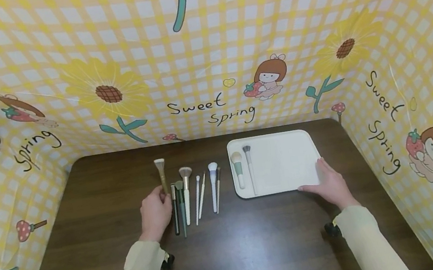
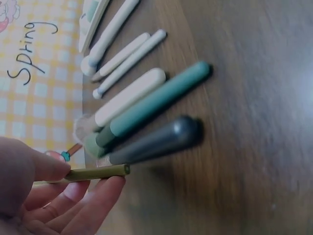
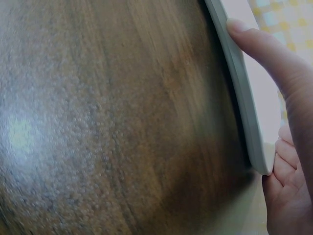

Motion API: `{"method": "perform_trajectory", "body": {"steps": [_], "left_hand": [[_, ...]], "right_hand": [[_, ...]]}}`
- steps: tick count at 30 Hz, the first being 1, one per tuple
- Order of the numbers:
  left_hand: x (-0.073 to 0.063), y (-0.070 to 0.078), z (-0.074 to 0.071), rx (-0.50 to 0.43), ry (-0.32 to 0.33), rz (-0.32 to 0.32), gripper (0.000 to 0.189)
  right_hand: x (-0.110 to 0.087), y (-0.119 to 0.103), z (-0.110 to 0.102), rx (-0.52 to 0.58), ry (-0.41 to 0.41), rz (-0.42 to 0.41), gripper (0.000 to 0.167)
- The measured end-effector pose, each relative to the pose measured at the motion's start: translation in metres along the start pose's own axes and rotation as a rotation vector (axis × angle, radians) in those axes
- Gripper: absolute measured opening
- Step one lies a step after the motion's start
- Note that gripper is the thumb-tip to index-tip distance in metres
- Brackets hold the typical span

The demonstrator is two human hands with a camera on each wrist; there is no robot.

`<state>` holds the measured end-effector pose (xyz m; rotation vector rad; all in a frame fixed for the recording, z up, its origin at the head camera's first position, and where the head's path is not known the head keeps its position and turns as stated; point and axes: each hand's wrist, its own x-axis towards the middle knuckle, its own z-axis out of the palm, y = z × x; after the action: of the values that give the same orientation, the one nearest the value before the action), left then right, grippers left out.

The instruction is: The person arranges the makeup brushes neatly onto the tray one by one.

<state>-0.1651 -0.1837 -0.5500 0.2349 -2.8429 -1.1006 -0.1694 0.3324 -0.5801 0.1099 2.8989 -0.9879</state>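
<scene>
My left hand (image 1: 156, 213) pinches a makeup brush with a gold handle (image 1: 163, 180) between thumb and fingers, its pale bristles pointing away from me. In the left wrist view the handle's end (image 2: 122, 170) sticks out past the fingertips. Just right of that hand lie a black-handled brush (image 1: 175, 212), a green brush (image 1: 182, 208) and a white-handled brush (image 1: 187, 203). My right hand (image 1: 331, 184) holds the white tray (image 1: 282, 162) at its near right corner, thumb on the near rim and fingers along the right side. A green-handled brush (image 1: 239, 172) and a grey-tipped brush (image 1: 251, 172) lie in the tray.
Between the left-hand group and the tray lie two thin white brushes (image 1: 200, 198), a white brush with a lilac band (image 1: 215, 188) and a slim brown brush (image 1: 219, 190). A checked cloth (image 1: 186, 63) surrounds the dark wooden table (image 1: 238, 256) at the back and sides.
</scene>
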Motion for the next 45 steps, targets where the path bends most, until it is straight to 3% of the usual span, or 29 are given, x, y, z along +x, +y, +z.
{"method": "perform_trajectory", "body": {"steps": [6,26,40,45], "left_hand": [[0.001,0.010,0.007,-0.027,0.054,0.047,0.039],[0.007,0.041,0.021,-0.055,-0.011,0.075,0.056],[0.005,0.053,0.035,-0.091,-0.023,0.077,0.047],[0.006,0.057,0.042,-0.084,-0.011,0.106,0.046]], "right_hand": [[0.000,0.000,0.000,-0.005,-0.003,0.004,0.133],[0.003,0.003,0.000,-0.003,0.012,-0.018,0.135],[0.001,0.001,0.000,-0.004,0.008,-0.007,0.135],[0.000,0.000,0.000,0.006,0.004,-0.010,0.134]]}}
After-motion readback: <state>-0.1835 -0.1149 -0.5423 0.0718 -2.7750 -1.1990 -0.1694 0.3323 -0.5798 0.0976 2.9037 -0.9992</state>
